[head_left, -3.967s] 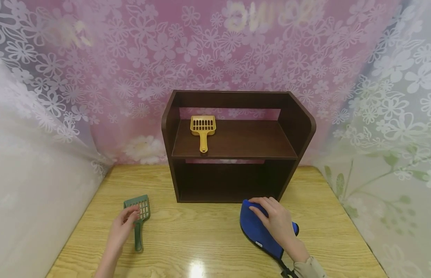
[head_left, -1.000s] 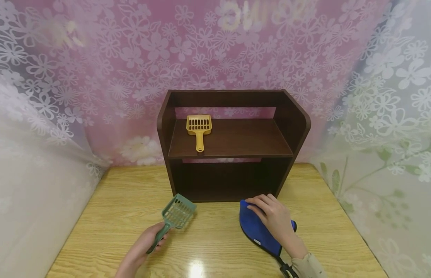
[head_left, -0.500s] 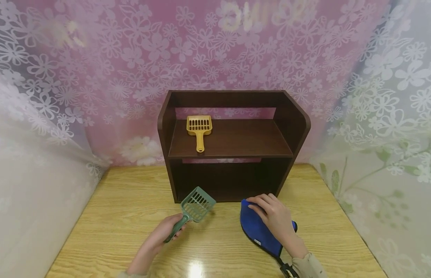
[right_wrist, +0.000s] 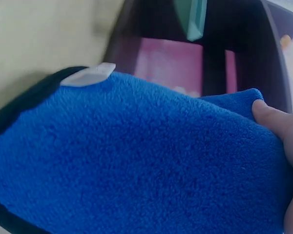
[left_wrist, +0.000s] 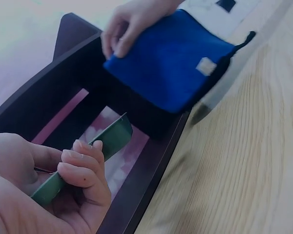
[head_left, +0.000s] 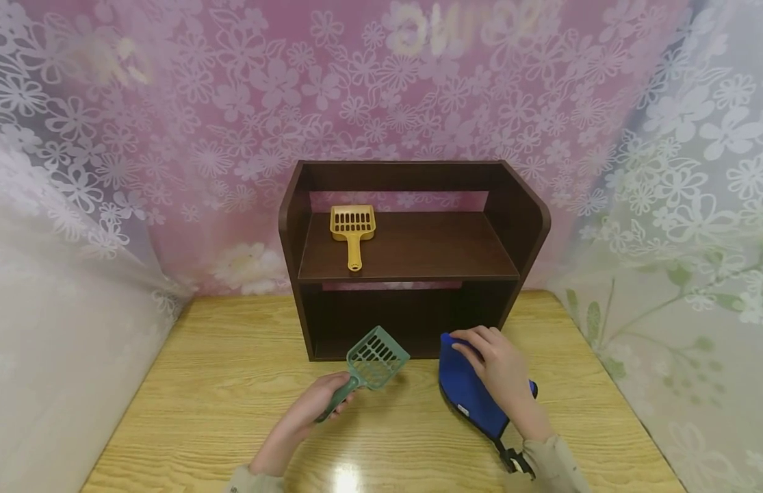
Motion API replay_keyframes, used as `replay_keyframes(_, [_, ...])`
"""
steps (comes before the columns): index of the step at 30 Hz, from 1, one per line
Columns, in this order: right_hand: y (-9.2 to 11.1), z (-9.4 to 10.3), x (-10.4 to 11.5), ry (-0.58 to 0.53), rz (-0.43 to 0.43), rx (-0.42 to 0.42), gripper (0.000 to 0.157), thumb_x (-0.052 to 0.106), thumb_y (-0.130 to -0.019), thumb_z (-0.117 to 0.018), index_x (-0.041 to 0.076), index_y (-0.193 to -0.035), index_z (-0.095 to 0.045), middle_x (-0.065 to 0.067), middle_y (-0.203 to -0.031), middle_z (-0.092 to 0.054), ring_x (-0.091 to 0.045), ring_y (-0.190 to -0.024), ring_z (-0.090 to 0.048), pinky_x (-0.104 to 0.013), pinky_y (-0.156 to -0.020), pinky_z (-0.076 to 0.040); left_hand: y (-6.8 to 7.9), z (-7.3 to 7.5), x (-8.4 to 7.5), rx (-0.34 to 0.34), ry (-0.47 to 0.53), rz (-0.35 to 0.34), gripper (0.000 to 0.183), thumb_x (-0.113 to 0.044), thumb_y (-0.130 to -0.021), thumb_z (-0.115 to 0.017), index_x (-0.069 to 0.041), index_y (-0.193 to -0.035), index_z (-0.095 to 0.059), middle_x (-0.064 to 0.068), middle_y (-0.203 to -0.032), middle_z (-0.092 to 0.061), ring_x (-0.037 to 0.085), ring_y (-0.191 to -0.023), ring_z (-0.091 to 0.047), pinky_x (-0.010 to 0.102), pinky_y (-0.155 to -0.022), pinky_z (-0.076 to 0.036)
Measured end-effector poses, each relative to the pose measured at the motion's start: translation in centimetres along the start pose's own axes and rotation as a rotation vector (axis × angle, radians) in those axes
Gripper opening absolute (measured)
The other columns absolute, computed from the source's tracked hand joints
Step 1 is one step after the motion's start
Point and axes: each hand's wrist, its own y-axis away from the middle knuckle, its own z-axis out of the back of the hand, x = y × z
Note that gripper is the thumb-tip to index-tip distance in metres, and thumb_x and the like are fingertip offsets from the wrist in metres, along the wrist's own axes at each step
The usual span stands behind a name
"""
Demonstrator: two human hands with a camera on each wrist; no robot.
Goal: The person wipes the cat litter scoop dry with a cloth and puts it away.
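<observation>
A green litter scoop [head_left: 378,359] with a slotted head is gripped by its handle in my left hand [head_left: 322,400], its head pointing up and right in front of the lower shelf opening. In the left wrist view my curled fingers [left_wrist: 83,168] wrap the green handle. My right hand [head_left: 498,363] pinches the top corner of a blue fleece cloth [head_left: 470,394] with black edging and a small white tag. The cloth hangs below the hand, and a black strap with a buckle [head_left: 518,462] trails from its lower end. In the right wrist view the plush blue surface fills the foreground.
A dark brown two-tier shelf [head_left: 412,277] stands at the back of the wooden table [head_left: 233,349]. On its upper board lies a yellow litter scoop [head_left: 354,236], handle toward me. Floral curtains [head_left: 233,137] enclose the back and both sides.
My left hand took up the green scoop from the table at left and carried it right, toward the shelf. My right hand has just moved slightly up and right, drawing the blue cloth along.
</observation>
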Motion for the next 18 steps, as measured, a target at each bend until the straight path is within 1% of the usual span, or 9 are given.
replay_keyframes(3, [-1.3,0.7,-0.2,0.01,-0.005,-0.042,0.026,0.016,-0.081,-0.084,0.021,-0.106,-0.077,0.004,-0.092,-0.07,-0.013,-0.075,-0.059,-0.029,-0.058,-0.05,-0.2,-0.5,-0.2,0.02,-0.003,-0.013,0.045,-0.028,-0.111,-0.035,0.009,-0.124,-0.057,-0.001,-0.082,-0.054,0.004,-0.062,-0.044,0.014,-0.051,-0.038])
replay_keyframes(8, [-2.9,1.1,0.2,0.059,0.006,-0.058,0.025,0.023,-0.083,-0.083,0.024,-0.108,-0.078,0.006,-0.092,-0.071,-0.013,-0.077,-0.061,-0.027,-0.053,-0.047,-0.8,-1.6,-0.7,0.051,-0.008,-0.024,0.047,-0.027,-0.111,-0.035,0.011,-0.128,-0.056,0.0,-0.082,-0.055,0.004,-0.061,-0.044,0.014,-0.051,-0.038])
replay_keyframes(12, [-3.8,0.5,0.8,0.063,0.05,-0.056,0.024,0.025,-0.084,-0.082,0.026,-0.108,-0.078,0.007,-0.092,-0.07,-0.012,-0.077,-0.061,-0.026,-0.052,-0.047,-1.4,-2.6,-0.8,0.067,-0.014,-0.029,0.044,-0.025,-0.111,-0.035,0.01,-0.126,-0.057,0.0,-0.08,-0.054,0.004,-0.06,-0.043,0.014,-0.05,-0.036])
replay_keyframes(18, [-4.5,-1.0,2.8,-0.018,0.105,-0.069,0.024,0.025,-0.084,-0.082,0.024,-0.108,-0.077,0.007,-0.092,-0.071,-0.011,-0.076,-0.061,-0.026,-0.054,-0.05,-1.9,-3.6,-1.2,0.079,-0.018,-0.04,0.043,-0.025,-0.11,-0.036,0.009,-0.128,-0.057,-0.001,-0.081,-0.054,0.005,-0.062,-0.043,0.014,-0.051,-0.036])
